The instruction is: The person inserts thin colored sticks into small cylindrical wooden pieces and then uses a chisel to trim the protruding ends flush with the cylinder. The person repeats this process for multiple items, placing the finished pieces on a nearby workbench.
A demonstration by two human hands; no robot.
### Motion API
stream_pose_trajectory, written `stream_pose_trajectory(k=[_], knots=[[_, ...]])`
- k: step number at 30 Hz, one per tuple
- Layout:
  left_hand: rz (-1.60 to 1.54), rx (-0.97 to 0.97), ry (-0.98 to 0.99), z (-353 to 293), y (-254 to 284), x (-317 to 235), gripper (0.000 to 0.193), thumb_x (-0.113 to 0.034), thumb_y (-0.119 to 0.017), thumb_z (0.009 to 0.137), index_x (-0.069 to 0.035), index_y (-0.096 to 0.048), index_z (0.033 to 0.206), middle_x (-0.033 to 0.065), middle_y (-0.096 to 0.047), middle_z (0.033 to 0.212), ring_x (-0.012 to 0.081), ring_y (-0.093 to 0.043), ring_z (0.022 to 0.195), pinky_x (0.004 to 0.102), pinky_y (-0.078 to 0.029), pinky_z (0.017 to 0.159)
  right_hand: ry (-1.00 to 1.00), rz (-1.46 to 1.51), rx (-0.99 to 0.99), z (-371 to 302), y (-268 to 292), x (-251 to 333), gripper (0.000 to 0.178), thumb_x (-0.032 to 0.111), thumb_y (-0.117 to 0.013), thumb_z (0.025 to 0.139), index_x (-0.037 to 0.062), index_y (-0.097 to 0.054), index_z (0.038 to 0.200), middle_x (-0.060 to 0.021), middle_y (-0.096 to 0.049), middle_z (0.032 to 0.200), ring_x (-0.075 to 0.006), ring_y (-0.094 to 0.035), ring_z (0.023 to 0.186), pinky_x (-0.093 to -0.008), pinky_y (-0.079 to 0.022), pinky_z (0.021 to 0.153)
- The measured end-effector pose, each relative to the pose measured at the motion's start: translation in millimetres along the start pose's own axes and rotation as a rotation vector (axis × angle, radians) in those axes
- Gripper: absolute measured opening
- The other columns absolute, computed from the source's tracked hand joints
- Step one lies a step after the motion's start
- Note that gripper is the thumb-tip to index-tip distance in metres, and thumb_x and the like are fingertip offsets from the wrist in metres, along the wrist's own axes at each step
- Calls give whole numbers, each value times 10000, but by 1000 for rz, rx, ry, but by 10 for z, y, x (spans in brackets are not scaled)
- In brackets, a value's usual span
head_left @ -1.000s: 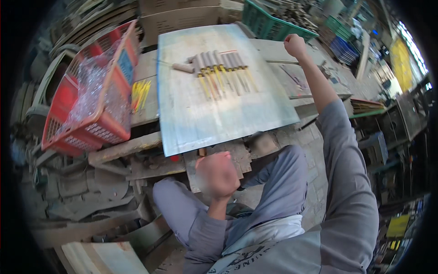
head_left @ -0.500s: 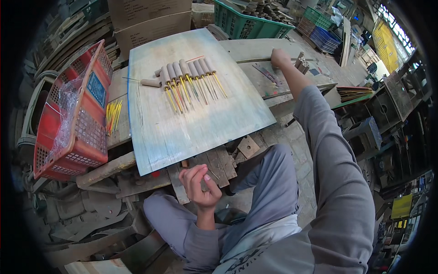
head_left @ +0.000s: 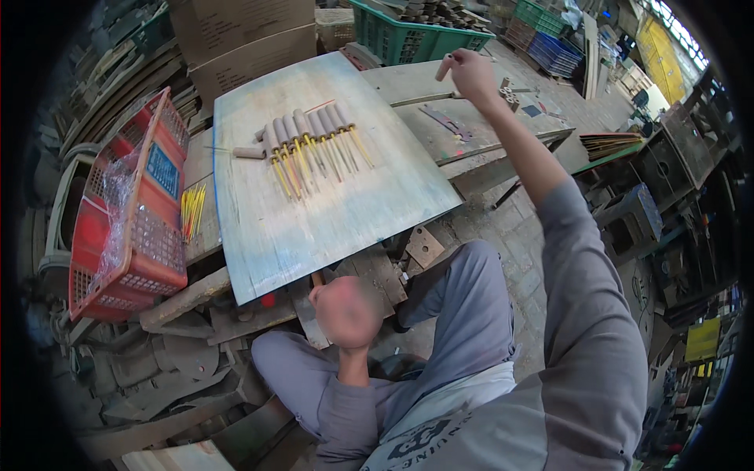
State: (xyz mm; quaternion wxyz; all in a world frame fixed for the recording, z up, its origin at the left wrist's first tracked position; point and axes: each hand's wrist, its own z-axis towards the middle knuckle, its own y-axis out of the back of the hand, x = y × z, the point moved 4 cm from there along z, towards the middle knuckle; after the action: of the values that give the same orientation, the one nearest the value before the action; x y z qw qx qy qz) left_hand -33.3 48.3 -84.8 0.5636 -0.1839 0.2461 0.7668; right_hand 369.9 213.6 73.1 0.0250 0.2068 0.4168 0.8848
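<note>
My right hand (head_left: 474, 76) is raised over the far end of the wooden bench, its fingers closed on a short wooden handle (head_left: 445, 67) that sticks out on the left. My left hand (head_left: 348, 312) is above my lap, near the front edge of the pale board; a blur hides its fingers. On the pale board (head_left: 330, 216) several wooden handles with thin, mostly yellow rods (head_left: 302, 129) lie side by side in a row, rods toward me. A single wooden handle (head_left: 249, 153) with a thin rod lies crosswise at their left.
Left of the board stands a red plastic crate (head_left: 145, 235) with clear wrap, beside loose yellow rods (head_left: 192, 212). A dark curved tool (head_left: 446, 122) and upright wooden handles (head_left: 509, 94) are on the bench at right. Behind are cardboard boxes (head_left: 251, 63) and a green crate (head_left: 408, 39).
My right hand has lifted off the bench and come slightly left and up, now with a wooden handle in it. My left hand stays near the same place; its fingers are now blurred.
</note>
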Motion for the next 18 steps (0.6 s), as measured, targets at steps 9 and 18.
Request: stream_pose_trajectory(k=[9,18], knots=[[-176,-170,38,-5,314,147,190,-40,-510,901,42,-529,1071,175,-614,971,231,-592,818,326,-503,752,178,935,701,-1606,558,1853,240,128,-638,892,-49,-646,1054,-70,-665,935,-103,-612,796,-252,-533,658],[-103,-272,39,164,1125,281,356,-60,-698,820,4,-580,1149,154,-641,1047,257,-641,914,333,-515,766,895,778,786,-2603,259,3221,196,89,-710,798,0,-656,964,-97,-654,907,-199,-635,797,-288,-498,648]])
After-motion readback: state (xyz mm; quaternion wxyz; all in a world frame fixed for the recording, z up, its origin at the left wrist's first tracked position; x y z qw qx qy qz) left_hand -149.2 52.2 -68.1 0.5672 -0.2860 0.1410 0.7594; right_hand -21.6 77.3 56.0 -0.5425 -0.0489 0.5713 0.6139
